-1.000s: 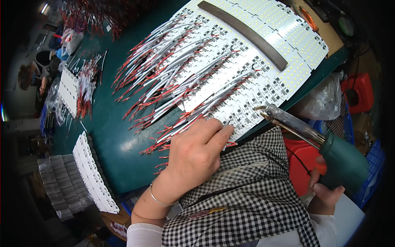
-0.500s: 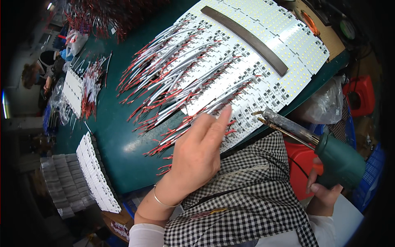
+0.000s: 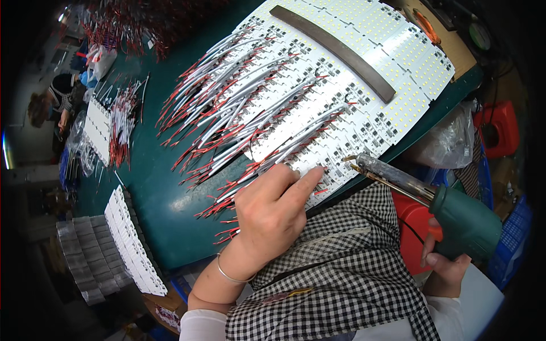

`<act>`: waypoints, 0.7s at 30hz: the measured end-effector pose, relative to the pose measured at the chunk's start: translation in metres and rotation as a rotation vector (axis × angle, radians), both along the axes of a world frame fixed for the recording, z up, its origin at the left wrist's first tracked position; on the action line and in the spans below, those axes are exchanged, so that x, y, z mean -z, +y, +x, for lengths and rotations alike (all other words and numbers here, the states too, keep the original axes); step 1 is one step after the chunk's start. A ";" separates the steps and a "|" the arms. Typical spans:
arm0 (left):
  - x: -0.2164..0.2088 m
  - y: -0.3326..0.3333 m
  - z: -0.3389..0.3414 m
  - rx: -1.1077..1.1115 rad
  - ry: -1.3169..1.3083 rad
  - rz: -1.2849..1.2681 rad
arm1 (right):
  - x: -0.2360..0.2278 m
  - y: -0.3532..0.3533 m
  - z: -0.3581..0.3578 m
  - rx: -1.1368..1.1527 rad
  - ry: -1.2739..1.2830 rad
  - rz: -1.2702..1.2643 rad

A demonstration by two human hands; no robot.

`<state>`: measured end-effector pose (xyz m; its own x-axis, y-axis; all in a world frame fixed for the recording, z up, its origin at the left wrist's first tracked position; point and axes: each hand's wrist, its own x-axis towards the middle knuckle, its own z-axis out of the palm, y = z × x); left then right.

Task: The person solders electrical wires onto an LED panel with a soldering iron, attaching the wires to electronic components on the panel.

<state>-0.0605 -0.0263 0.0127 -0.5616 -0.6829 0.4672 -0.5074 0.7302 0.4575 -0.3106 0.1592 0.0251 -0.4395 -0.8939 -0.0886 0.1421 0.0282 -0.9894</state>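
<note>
In the head view, the right hand's (image 3: pixel 445 268) fingers wrap the soldering gun (image 3: pixel 463 221), tip over the white circuit boards (image 3: pixel 367 122) on the green table (image 3: pixel 162 219), while the left hand (image 3: pixel 270 213), fingers bent, any grip impossible to tell, should probably steady the red-ended wires (image 3: pixel 284 105) clear of heat.

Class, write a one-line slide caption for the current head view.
Left hand at white circuit boards bearing red-and-white wires, right hand gripping a green-handled soldering gun.
</note>
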 end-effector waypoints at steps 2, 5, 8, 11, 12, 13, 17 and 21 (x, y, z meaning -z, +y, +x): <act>-0.002 0.000 -0.002 -0.005 -0.016 0.013 | 0.000 -0.001 0.001 0.001 0.007 0.002; -0.003 0.001 -0.004 -0.011 -0.025 0.016 | 0.002 0.000 -0.001 -0.013 0.014 -0.007; -0.003 0.001 -0.004 -0.008 -0.017 0.021 | 0.002 0.001 -0.001 -0.037 0.017 -0.017; -0.001 0.000 -0.005 0.005 -0.010 0.048 | 0.001 -0.001 0.001 -0.050 0.003 0.001; -0.001 0.000 -0.005 0.004 -0.010 0.049 | 0.001 -0.001 0.001 -0.052 -0.014 0.018; -0.002 -0.001 -0.006 0.010 -0.010 0.046 | 0.002 0.000 0.001 -0.052 -0.013 0.018; -0.009 -0.002 -0.007 0.017 -0.068 0.063 | 0.003 -0.003 0.000 -0.117 -0.018 0.031; -0.010 -0.001 -0.006 0.052 -0.110 0.055 | -0.007 -0.016 0.009 -0.104 -0.098 0.086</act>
